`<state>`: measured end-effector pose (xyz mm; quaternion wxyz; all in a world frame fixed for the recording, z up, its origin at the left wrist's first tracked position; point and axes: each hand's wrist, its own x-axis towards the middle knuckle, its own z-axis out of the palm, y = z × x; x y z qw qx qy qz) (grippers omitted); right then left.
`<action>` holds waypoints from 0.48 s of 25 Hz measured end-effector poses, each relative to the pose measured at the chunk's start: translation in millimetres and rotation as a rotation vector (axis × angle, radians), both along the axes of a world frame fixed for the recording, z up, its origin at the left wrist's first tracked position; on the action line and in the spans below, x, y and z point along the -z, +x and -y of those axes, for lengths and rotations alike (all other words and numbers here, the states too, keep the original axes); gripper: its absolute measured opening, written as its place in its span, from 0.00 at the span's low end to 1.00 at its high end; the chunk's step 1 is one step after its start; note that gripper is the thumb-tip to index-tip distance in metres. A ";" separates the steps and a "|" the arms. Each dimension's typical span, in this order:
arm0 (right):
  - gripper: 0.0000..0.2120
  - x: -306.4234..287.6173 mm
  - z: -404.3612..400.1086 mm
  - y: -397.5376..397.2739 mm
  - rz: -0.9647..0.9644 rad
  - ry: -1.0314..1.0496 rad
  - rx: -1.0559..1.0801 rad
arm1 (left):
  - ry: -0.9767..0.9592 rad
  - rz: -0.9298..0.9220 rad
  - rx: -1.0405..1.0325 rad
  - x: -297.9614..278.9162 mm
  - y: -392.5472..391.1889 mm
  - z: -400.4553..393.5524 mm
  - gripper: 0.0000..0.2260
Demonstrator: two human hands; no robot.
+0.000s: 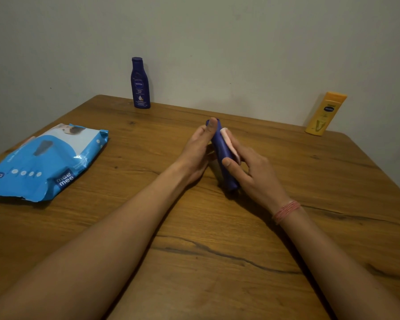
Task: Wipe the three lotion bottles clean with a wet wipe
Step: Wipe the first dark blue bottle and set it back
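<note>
A dark blue lotion bottle (222, 158) leans tilted at the middle of the wooden table (217, 239), its base resting on the wood. My left hand (198, 151) grips its upper part, thumb over the cap. My right hand (252, 167) presses a folded white wet wipe (229, 142) against the bottle's right side. A second dark blue bottle (140, 83) stands upright at the back against the wall. An orange-yellow bottle (325, 114) stands at the back right, cap down.
A blue pack of wet wipes (46, 160) lies flat on the left side of the table, near its left edge. A plain wall (229, 54) closes off the far edge. Bare wood lies in front of my forearms.
</note>
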<state>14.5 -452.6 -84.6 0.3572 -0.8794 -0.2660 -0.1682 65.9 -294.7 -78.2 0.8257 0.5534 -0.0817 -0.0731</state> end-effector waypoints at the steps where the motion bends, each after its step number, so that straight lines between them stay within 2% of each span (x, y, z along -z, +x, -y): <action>1: 0.29 -0.5 0.2 0.8 -0.025 0.050 -0.003 | -0.002 0.010 0.056 1.8 -0.8 2.9 0.28; 5: 0.24 -3.4 4.0 4.6 -0.064 0.238 0.035 | 0.015 0.056 0.195 4.8 -4.1 8.7 0.17; 9: 0.23 -5.2 10.2 5.4 0.089 0.072 0.048 | -0.033 0.075 0.199 5.8 -4.1 5.9 0.16; 12: 0.22 -6.6 10.1 5.3 0.081 0.077 0.089 | -0.022 0.041 0.156 5.5 -2.4 5.3 0.15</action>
